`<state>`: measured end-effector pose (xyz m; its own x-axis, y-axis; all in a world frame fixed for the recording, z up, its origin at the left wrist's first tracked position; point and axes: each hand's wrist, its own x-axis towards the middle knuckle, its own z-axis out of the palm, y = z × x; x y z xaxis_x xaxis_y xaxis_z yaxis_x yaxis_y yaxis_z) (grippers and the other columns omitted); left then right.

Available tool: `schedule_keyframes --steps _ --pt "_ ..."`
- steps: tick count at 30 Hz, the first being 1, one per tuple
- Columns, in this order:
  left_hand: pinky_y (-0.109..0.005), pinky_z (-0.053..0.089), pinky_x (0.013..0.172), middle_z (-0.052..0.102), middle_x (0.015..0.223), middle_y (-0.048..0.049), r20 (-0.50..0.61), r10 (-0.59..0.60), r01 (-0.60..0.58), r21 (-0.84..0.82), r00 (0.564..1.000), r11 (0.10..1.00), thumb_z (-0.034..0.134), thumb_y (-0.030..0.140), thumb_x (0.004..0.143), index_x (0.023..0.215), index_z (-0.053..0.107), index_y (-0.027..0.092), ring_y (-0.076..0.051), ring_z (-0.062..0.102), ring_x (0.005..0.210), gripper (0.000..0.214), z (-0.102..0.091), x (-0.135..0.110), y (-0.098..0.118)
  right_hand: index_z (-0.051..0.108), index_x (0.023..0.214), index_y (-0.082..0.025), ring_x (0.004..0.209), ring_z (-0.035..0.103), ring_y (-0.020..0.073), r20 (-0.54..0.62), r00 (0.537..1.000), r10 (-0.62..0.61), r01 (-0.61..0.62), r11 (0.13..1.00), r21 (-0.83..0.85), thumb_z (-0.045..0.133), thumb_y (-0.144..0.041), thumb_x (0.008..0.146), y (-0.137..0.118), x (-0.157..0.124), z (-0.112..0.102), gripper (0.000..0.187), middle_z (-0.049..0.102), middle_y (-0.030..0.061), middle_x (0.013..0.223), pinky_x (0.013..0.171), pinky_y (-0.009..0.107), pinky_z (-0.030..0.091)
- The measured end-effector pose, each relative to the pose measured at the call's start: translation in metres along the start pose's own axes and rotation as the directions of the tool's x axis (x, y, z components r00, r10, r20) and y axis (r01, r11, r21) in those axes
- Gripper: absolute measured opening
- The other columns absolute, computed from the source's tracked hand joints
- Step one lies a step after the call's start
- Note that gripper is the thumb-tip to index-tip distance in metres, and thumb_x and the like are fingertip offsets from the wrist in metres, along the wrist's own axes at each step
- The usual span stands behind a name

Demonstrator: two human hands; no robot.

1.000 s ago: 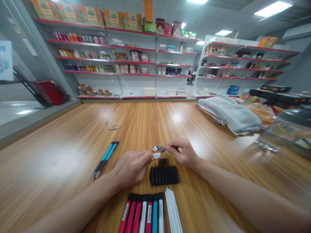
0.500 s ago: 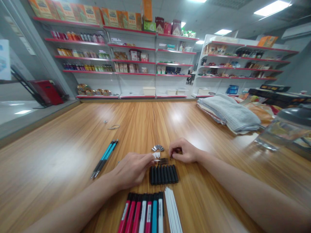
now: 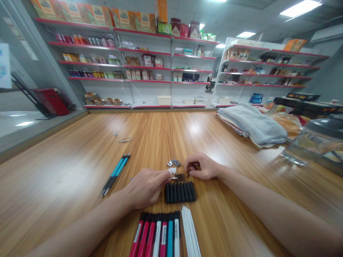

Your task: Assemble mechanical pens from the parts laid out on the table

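My left hand (image 3: 147, 186) is closed in a pinch, a small white pen part (image 3: 173, 178) showing at its fingertips. Opposite it, my right hand (image 3: 202, 167) has its fingers curled together; a tiny dark bit shows under the fingertips, too small to name. Between the hands lie small dark springs (image 3: 180, 177), short white pieces (image 3: 173, 170) and a fan of metal pen tips (image 3: 174, 163). Nearer me is a row of black pen grips (image 3: 180, 192). Below those are red, white and blue pen barrels (image 3: 158, 235) and white refills (image 3: 190, 233).
Two assembled blue pens (image 3: 115, 175) lie left of my left hand. Farther off are a wire loop (image 3: 125, 140) and a small metal bit (image 3: 115, 134). At right stand folded striped cloth (image 3: 253, 123) and a clear jar (image 3: 308, 142). Stocked shelves (image 3: 144, 67) line the back.
Hardly anything differs. My right hand has shifted very slightly to the left, and the left hand stays at the white piece.
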<state>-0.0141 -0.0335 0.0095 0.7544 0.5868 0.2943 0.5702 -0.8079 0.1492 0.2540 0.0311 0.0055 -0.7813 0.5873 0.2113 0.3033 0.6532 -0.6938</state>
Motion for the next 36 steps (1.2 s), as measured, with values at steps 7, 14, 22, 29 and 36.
schedule_keyframes --steps 7,14,22,29,36 --pt "-0.026 0.039 0.057 0.066 0.079 -0.0010 -0.002 0.002 -0.002 0.004 1.000 1.000 0.035 0.017 0.094 0.111 0.050 0.020 -0.017 0.064 0.070 0.023 -0.0015 -0.0008 0.0003 0.064 0.082 -0.013 0.051 0.043 0.0063 -0.021 1.000 -0.007 0.006 0.999 -0.049 0.061 -0.012 0.070 0.0038 -0.0003 -0.0002 0.012 0.049 -0.0046 0.060 0.049 0.018 0.033" --pt "-0.027 0.037 0.055 0.064 0.076 -0.0009 -0.003 0.003 -0.003 0.031 1.000 1.000 0.033 0.019 0.095 0.109 0.051 0.020 -0.017 0.062 0.067 0.022 -0.0022 0.0003 0.0014 0.064 0.086 -0.013 0.052 0.042 0.0064 -0.012 1.000 0.013 -0.013 1.000 -0.019 0.062 -0.015 0.072 0.0058 -0.0007 -0.0005 0.013 0.047 -0.0050 0.061 0.049 0.019 0.033" --pt "-0.027 0.039 0.056 0.066 0.079 -0.0009 -0.003 -0.002 0.002 0.024 1.000 1.000 0.034 0.020 0.095 0.110 0.050 0.021 -0.017 0.064 0.070 0.023 -0.0030 0.0010 0.0022 0.065 0.081 -0.014 0.051 0.043 0.0066 -0.012 0.999 0.041 -0.042 0.995 -0.093 0.062 -0.014 0.072 0.0054 -0.0018 -0.0015 0.009 0.049 -0.0047 0.059 0.050 0.019 0.034" --pt "-0.025 0.043 0.059 0.066 0.080 -0.0028 -0.001 0.003 -0.003 0.013 1.000 1.000 0.035 0.020 0.095 0.108 0.052 0.019 -0.016 0.064 0.072 0.021 -0.0026 0.0008 0.0016 0.066 0.085 -0.014 0.050 0.044 0.0066 -0.025 0.999 0.043 -0.045 0.996 -0.071 0.062 -0.015 0.072 0.0049 -0.0009 0.0032 0.013 0.052 -0.0042 0.059 0.050 0.019 0.034" --pt "-0.025 0.045 0.060 0.067 0.081 -0.0033 -0.013 0.015 -0.015 0.003 1.000 1.000 0.037 0.019 0.094 0.108 0.052 0.019 -0.017 0.065 0.073 0.022 -0.0021 0.0004 0.0012 0.066 0.086 -0.014 0.052 0.044 0.0069 -0.002 1.000 0.025 -0.025 0.997 -0.070 0.065 -0.016 0.071 0.0030 -0.0015 -0.0006 0.015 0.048 -0.0051 0.060 0.051 0.019 0.034"
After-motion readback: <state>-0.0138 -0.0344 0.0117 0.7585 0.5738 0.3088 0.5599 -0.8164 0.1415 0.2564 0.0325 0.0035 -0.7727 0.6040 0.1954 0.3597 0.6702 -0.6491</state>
